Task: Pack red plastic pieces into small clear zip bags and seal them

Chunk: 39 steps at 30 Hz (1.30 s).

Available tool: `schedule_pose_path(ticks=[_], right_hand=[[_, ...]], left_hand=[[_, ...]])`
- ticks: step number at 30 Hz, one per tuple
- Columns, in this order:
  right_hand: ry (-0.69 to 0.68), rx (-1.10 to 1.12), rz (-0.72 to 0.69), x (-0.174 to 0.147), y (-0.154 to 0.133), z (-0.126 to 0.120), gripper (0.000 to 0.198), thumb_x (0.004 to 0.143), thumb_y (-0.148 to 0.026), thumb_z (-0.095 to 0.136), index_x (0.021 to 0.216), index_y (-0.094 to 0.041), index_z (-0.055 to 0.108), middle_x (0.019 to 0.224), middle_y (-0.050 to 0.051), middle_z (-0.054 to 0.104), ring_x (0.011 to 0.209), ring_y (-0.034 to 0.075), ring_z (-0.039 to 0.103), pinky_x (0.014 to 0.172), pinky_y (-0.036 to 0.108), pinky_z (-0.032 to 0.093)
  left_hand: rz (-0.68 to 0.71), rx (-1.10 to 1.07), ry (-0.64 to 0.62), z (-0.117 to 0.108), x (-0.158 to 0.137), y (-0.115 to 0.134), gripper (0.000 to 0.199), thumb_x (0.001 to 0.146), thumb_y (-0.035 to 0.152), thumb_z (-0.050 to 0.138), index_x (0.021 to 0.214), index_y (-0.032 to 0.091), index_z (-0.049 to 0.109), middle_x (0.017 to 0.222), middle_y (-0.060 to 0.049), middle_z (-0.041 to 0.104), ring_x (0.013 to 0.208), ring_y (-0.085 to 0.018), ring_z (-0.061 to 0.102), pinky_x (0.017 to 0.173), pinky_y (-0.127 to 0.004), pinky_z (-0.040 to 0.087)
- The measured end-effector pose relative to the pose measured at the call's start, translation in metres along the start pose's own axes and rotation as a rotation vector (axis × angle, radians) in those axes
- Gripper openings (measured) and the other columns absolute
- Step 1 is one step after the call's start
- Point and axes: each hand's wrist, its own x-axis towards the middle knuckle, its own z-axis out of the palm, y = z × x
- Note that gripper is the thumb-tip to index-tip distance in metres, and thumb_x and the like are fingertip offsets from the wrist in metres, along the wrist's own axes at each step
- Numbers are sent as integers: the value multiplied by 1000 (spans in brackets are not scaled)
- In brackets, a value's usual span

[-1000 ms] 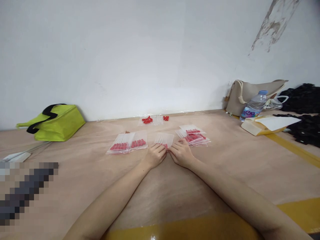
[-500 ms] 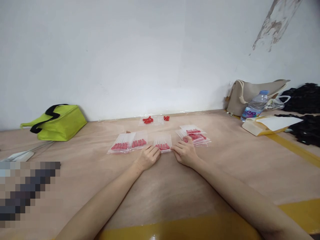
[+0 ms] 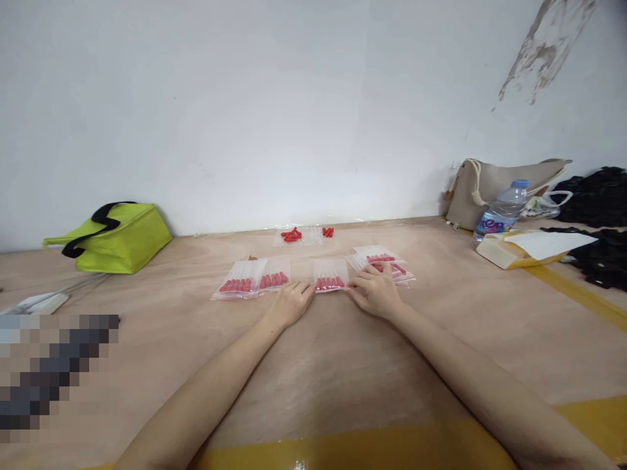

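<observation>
While both hands lie flat on the tabletop (image 3: 313,365), the right hand (image 3: 376,292) presses its fingertips on the right edge of a small clear bag of red pieces (image 3: 330,275), gripping nothing. The left hand (image 3: 289,304) rests loosely open just near and left of that bag, apparently not touching it. Two filled bags (image 3: 252,278) lie side by side to the left; a stack of bags (image 3: 386,261) sits just right, partly under the right hand. To slide the bag well, I judge light, flat pressure best, keeping it clear of its neighbours.
</observation>
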Motion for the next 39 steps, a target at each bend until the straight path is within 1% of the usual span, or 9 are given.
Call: schedule_pose_path(ticks=[6,9,12,17,23,26,30,35,39], right_hand=[[56,-42,372,7,29,-4,22,74,-33,55,90,-22,64,91,5,65,85,21,52,82,38,23],[52,-125,584,9,50,0,34,68,-24,56,101,-21,63,101,8,62,87,24,52,75,37,26],[55,-112,664,8,64,6,23,69,-23,55,87,-23,69,94,8,63,81,23,52,68,34,26],[72,-32,583,8,58,6,19,76,-20,50,69,-22,67,81,3,65,70,16,53,65,31,23],[148,-41,238,7,18,9,19,82,-21,50,74,-23,67,78,1,66,71,13,52,72,31,21],[128,-71,113,4,3,15,19,82,-21,51,75,-24,68,76,1,65,71,13,49,75,32,20],[112,-79,87,-1,-5,19,16,80,-25,51,76,-23,67,75,1,64,73,14,47,76,33,20],[146,-48,39,-6,-10,18,16,80,-27,51,81,-23,66,81,2,64,77,15,48,77,33,21],[123,-66,-49,-4,-21,23,17,81,-23,48,82,-24,65,77,1,62,77,15,47,76,33,21]], left_hand=[[-89,-186,-111,11,13,5,18,90,18,35,92,17,53,108,-7,59,86,-16,59,72,-28,48],[-92,-252,-164,15,17,5,19,91,18,33,94,19,52,103,-5,60,88,-15,59,74,-28,48],[-111,-265,-193,15,17,6,20,91,20,32,96,19,52,100,-5,62,87,-16,59,73,-29,48],[-110,-259,-51,4,11,9,20,88,30,44,101,18,53,106,-6,61,97,-20,55,84,-34,45],[-191,-139,104,-21,-17,-5,21,83,24,47,100,18,57,101,-8,62,102,-24,52,92,-43,38],[-283,-76,111,-28,-37,-23,24,80,27,50,101,19,58,104,-9,61,102,-26,52,92,-46,37],[-392,-15,82,-28,-56,-45,25,78,30,53,99,20,60,103,-9,62,102,-27,53,90,-48,38],[-302,10,78,-20,-55,-53,16,83,25,49,84,25,65,92,-3,68,93,-22,60,96,-51,34],[-224,-73,90,-12,-49,-48,25,88,22,41,86,23,66,92,-3,68,83,-17,64,80,-37,50]])
